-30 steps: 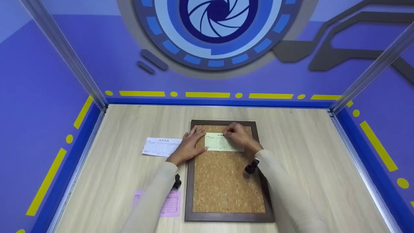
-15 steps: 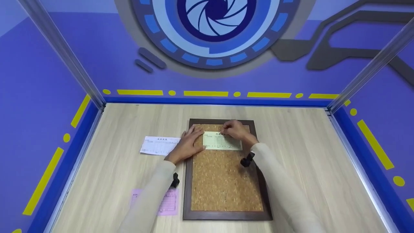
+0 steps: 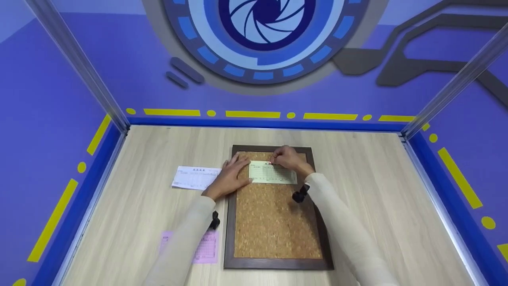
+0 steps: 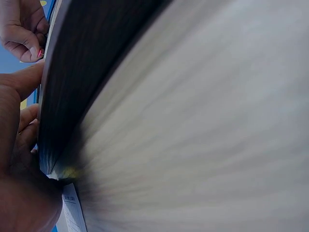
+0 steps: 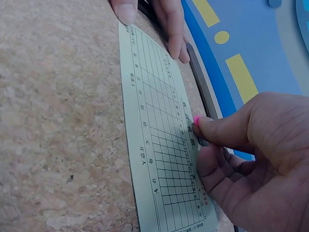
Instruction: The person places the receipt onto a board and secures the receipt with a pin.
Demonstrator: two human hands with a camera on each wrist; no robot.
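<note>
A light green printed slip (image 3: 266,174) lies across the upper part of a brown-framed corkboard (image 3: 278,222). My left hand (image 3: 231,176) rests on the board's left side, its thumb and a fingertip touching the slip's left corners with the fingers fairly straight. At the slip's top edge, near the middle, my right hand (image 3: 289,159) pinches a pink push pin (image 5: 196,120) between thumb and finger. In the right wrist view only the pin's pink head shows; its point is hidden. The right hand also shows at the upper left of the left wrist view.
A white printed slip (image 3: 193,177) lies on the table left of the board, partly under the left hand. Nearer the front, a pink printed slip (image 3: 208,248) is partly covered by the left sleeve. Blue walls (image 3: 71,159) enclose the wooden table (image 3: 381,190).
The hands and slip keep almost the same places. The right wrist has shifted slightly, and the pinching fingers stay at the slip's top edge. The head view has drifted a little.
</note>
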